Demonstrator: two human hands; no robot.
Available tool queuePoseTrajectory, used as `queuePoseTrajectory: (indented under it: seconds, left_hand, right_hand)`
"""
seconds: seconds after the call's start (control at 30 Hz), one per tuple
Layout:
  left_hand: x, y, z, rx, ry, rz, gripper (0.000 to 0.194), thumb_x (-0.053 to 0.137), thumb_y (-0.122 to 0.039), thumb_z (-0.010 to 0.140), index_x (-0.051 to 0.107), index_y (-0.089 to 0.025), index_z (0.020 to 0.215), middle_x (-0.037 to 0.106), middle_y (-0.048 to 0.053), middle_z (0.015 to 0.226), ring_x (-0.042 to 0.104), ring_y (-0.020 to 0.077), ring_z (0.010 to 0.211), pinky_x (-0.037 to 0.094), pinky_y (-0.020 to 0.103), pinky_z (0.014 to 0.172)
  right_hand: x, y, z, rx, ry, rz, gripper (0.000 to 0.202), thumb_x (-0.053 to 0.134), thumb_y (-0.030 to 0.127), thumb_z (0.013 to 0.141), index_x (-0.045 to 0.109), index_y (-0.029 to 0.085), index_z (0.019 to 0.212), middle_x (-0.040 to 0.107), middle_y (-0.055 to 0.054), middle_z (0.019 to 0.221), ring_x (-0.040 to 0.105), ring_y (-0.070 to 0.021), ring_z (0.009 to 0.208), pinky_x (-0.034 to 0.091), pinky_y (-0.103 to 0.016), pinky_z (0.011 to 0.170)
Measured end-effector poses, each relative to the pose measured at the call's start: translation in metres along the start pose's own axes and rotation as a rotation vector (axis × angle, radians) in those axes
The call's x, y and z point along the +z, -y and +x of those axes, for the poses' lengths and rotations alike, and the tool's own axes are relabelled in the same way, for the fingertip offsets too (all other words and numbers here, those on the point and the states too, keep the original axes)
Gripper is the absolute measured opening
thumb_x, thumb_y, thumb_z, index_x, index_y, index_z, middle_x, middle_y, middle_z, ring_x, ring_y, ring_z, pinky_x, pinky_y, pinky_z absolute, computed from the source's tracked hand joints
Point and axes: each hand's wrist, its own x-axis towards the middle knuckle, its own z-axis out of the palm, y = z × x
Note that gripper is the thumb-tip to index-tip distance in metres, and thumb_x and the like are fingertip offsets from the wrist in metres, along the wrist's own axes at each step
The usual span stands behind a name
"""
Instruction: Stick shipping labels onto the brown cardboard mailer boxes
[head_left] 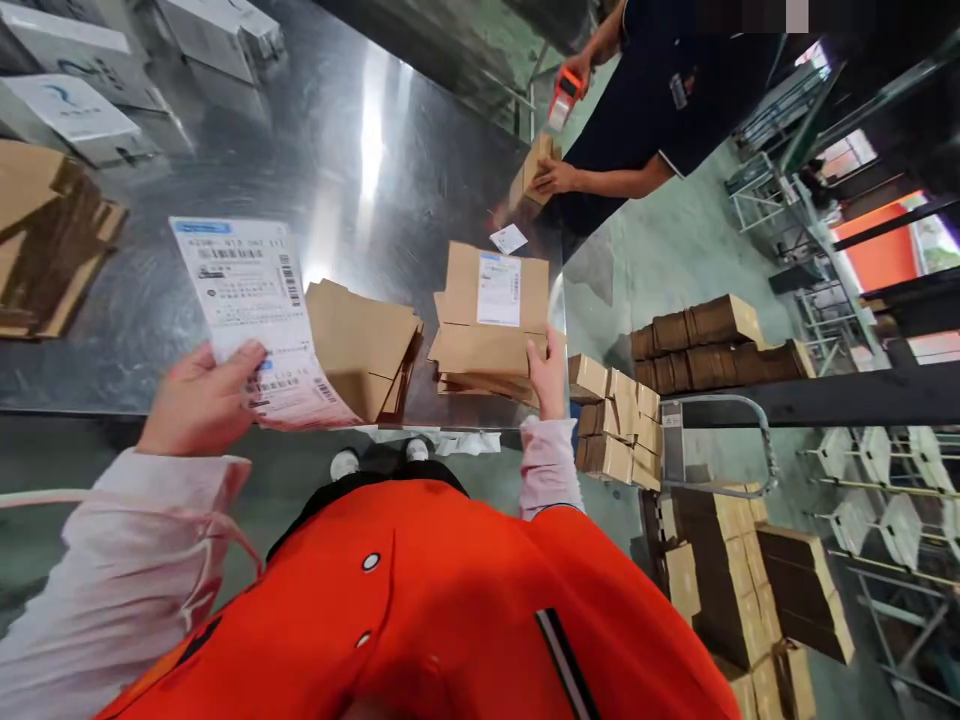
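Note:
My left hand (202, 398) pinches the lower left part of a sheet of printed shipping labels (244, 290), thumb on top, above the table's near edge. Partly behind the sheet lies a stack of flattened cardboard boxes (364, 335). To its right is a second stack, topped by a flattened cardboard box (461, 345) bearing a white shipping label (499, 290). My right hand (550, 375) grips that box's right edge; some of its fingers are hidden. A small white paper slip (508, 239) lies just beyond the box.
Across the metal table (405, 190), a co-worker holds a red tape dispenser (564, 95) over a small carton (531, 180). White boxes (75, 110) and more folded cardboard (52, 240) occupy the left side. Bundled cartons (615, 420) stand right of the table.

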Motion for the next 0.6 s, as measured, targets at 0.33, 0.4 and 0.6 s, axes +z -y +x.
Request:
queuePoseTrajectory:
  seconds: [0.33, 0.4, 0.6]
  left_hand:
    - [0.029, 0.016, -0.048, -0.226, 0.266, -0.069, 0.071, 0.096, -0.064, 0.04, 0.079, -0.016, 0.089, 0.082, 0.011, 0.091, 0.074, 0.032, 0.087, 0.065, 0.04, 0.08]
    - [0.028, 0.018, -0.045, -0.186, 0.144, -0.131, 0.067, 0.097, -0.059, 0.041, 0.079, -0.015, 0.088, 0.081, 0.011, 0.09, 0.072, 0.0279, 0.086, 0.062, 0.034, 0.08]
    - [0.034, 0.031, -0.044, -0.236, 0.019, -0.137, 0.04, 0.087, -0.05, 0.051, 0.072, -0.014, 0.064, 0.07, 0.005, 0.067, 0.06, 0.0182, 0.064, 0.05, 0.027, 0.062]
  right_hand:
    - [0.131, 0.056, -0.136, -0.048, 0.888, 0.6, 0.031, 0.068, 0.038, 0.097, 0.071, 0.015, 0.118, 0.078, -0.009, 0.117, 0.074, -0.0211, 0.104, 0.062, -0.035, 0.095]
    - [0.138, 0.055, -0.146, -0.045, 0.927, 0.506, 0.028, 0.075, 0.036, 0.092, 0.074, 0.015, 0.11, 0.08, -0.007, 0.107, 0.075, -0.021, 0.096, 0.063, -0.033, 0.089]
    - [0.126, 0.077, -0.109, -0.353, 0.795, 0.272, 0.028, 0.079, 0.035, 0.089, 0.081, 0.021, 0.112, 0.082, -0.005, 0.107, 0.077, -0.0208, 0.097, 0.06, -0.031, 0.094]
